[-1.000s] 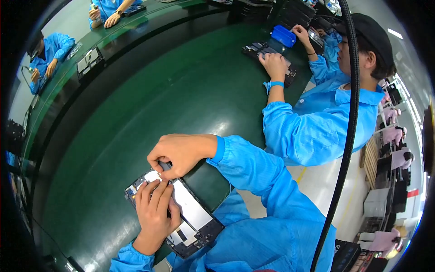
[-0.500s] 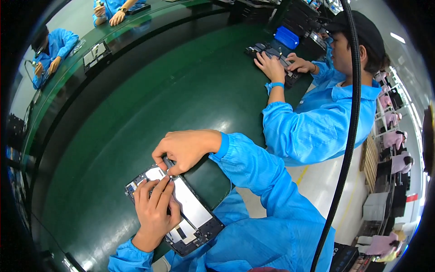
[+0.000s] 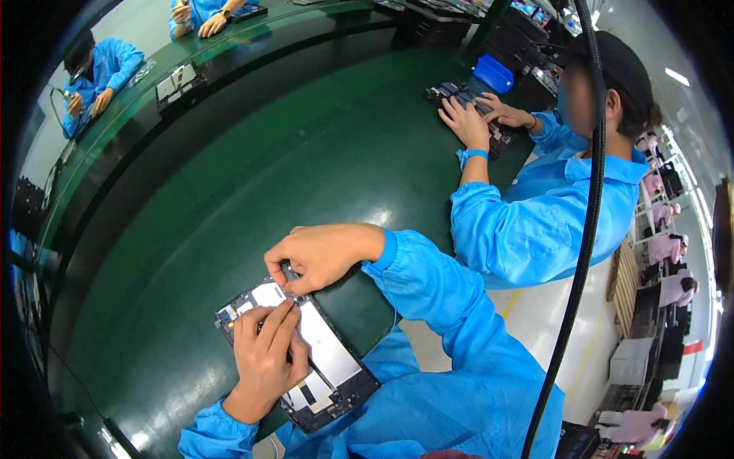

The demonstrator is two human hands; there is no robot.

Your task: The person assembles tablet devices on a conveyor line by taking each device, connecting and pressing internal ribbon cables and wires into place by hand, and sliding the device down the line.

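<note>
An opened tablet [image 3: 330, 344], black-framed with a silver battery and a circuit board, lies tilted at the table's near edge in front of me. From its left side my left hand [image 3: 267, 353] rests over it, fingers bent forward, tips touching the inside near the upper right edge, thumb apart. My right hand [image 3: 325, 256] reaches across from the right. Its thumb and index finger pinch a small dark part [image 3: 288, 271] at the tablet's upper right edge; the fingers hide most of that part. The fingertips of both hands nearly meet there.
The green table [image 3: 252, 183] curves away from me. To my right a co-worker [image 3: 535, 206] handles a dark device [image 3: 501, 139] by a blue bin [image 3: 493, 73]. Another opened device [image 3: 179, 86] lies beyond a dark channel. A black cable [image 3: 594, 191] hangs at right.
The whole view has shifted slightly. My left fingers have bent more and drawn closer together over the tablet. My right hand keeps its pinch at the edge.
</note>
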